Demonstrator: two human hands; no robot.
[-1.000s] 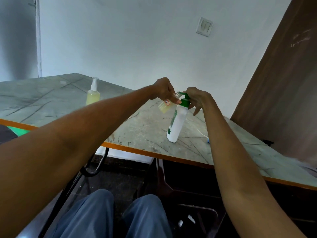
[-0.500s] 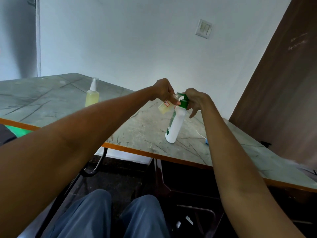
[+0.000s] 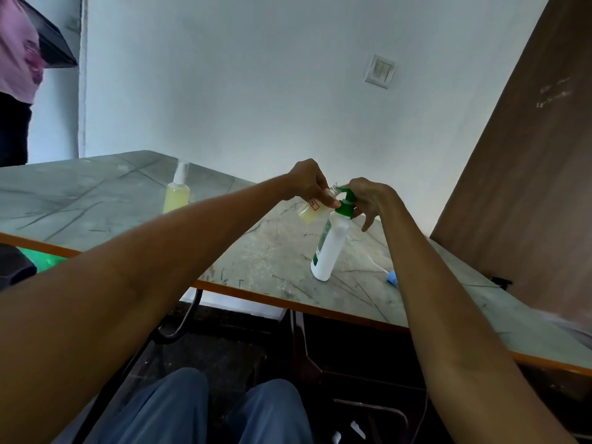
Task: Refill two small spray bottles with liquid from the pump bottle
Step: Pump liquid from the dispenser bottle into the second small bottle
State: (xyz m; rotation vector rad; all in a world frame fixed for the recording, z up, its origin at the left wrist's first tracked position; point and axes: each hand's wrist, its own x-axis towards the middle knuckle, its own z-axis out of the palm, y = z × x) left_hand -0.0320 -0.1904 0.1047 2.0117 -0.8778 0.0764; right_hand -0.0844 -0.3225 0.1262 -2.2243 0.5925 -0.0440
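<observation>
A white pump bottle with a green pump head stands tilted on the marble-patterned table. My right hand rests on the pump head. My left hand holds a small uncapped spray bottle, partly filled with pale yellow liquid, tilted with its open neck against the pump spout. A second small spray bottle with yellow liquid and a white sprayer cap stands farther left on the table, partly hidden by my left forearm.
A small blue piece with a thin white tube lies on the table right of the pump bottle. The orange table edge runs in front of my knees. A wooden panel stands at right. A person in pink stands at far left.
The view has tilted upward, bringing a person at far left into sight. Both hands stay at the pump bottle, holding the same grip.
</observation>
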